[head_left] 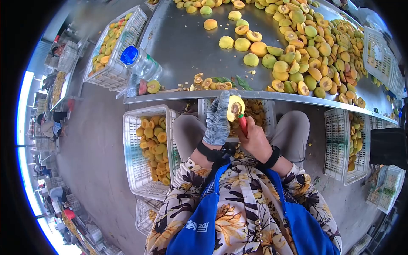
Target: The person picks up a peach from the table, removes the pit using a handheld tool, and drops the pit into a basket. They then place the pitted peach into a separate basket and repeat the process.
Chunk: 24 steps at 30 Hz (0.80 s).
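My left hand [218, 119], in a grey glove, holds a halved yellow fruit [235, 106] with its cut face and brown pit area showing. My bare right hand [256, 139] is wrapped round the red handle of a small tool [243, 124]; its green collar touches the lower edge of the fruit half, and its tip is hard to make out. Both hands are above my lap, just in front of the table edge [182, 96]. Beneath them, a crate [204, 106] of pits and scraps is partly hidden by my hands.
Piled fruit [314, 55] covers the table's right side. A blue-capped bottle [146, 67] stands at its left. Crates of fruit are at my left [131, 159] and right [335, 144], another [114, 74] beside the table. Several people are at far left.
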### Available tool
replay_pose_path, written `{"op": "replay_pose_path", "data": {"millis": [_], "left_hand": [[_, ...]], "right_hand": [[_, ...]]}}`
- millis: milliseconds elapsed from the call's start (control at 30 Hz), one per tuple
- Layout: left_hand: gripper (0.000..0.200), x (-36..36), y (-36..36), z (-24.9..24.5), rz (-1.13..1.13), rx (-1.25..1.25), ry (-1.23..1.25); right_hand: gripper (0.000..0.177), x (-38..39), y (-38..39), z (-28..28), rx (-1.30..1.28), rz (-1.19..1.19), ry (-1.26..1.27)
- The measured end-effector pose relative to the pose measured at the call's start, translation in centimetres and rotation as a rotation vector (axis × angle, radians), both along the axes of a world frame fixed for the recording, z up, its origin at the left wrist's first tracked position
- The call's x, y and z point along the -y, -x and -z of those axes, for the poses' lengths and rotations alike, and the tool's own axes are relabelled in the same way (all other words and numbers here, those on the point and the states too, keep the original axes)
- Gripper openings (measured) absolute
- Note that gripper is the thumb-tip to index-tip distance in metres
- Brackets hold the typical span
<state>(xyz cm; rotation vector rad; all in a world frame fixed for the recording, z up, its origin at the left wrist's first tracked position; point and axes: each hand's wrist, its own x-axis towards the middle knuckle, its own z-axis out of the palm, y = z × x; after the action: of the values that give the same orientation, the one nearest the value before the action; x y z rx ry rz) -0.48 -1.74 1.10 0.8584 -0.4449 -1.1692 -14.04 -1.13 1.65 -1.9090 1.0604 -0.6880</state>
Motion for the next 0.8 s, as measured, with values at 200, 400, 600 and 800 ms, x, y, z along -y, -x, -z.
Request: {"op": "replay_pose_path", "data": {"millis": [200, 400, 600, 800], "left_hand": [[0.028, 0.3, -0.2, 0.1, 0.001, 0.104, -0.027], [0.031, 2.7, -3.4, 0.9, 0.696, 0.222, -0.121], [0.028, 1.6, -1.6, 1.1, 0.224, 0.410, 0.049], [0.017, 1.2, -1.0, 1.3, 0.169, -0.047, -0.066]], "right_hand": [[0.022, -0.3, 0.6, -0.4, -0.035, -0.085, -0.117], [0.021, -0.1, 1.0, 0.4, -0.055, -0.197, -0.186], [0.017, 0.5, 0.4, 0.2, 0.223, -0.185, -0.360], [0.020, 0.5, 0.4, -2.0, 0.326, -0.267, -1.104]]}}
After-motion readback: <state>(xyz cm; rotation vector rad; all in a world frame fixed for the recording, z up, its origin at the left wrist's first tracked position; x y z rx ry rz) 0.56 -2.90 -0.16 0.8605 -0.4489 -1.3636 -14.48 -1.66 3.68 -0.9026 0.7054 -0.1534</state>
